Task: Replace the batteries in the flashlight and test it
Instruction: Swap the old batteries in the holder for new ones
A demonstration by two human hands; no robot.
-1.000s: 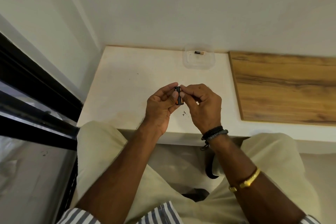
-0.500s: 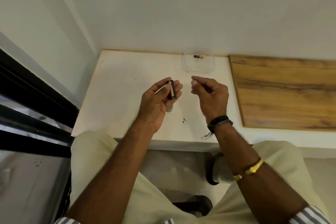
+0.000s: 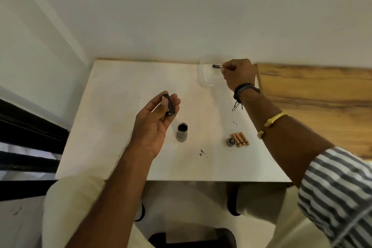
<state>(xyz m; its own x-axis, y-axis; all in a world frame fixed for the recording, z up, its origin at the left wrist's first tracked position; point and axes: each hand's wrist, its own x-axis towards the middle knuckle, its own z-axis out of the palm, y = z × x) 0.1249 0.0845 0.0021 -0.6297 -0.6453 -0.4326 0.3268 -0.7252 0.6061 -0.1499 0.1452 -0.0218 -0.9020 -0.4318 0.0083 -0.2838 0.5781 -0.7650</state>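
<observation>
My left hand hovers over the white table and holds a small black battery holder between thumb and fingers. The grey flashlight body stands upright just right of that hand, its open end up. My right hand reaches to the back of the table, fingertips pinching one end of a black battery lying in a clear plastic container. Three copper-coloured batteries lie side by side near the flashlight's round end cap.
A wood-grain board adjoins the table on the right. White walls close the back and left. A dark window frame runs along the left. My knees sit under the table's front edge, with small dark specks on the tabletop.
My hands separated. The right hand let go of the holder and reached back to the container, taking hold of the battery there. The left hand kept the holder. The view tilted down.
</observation>
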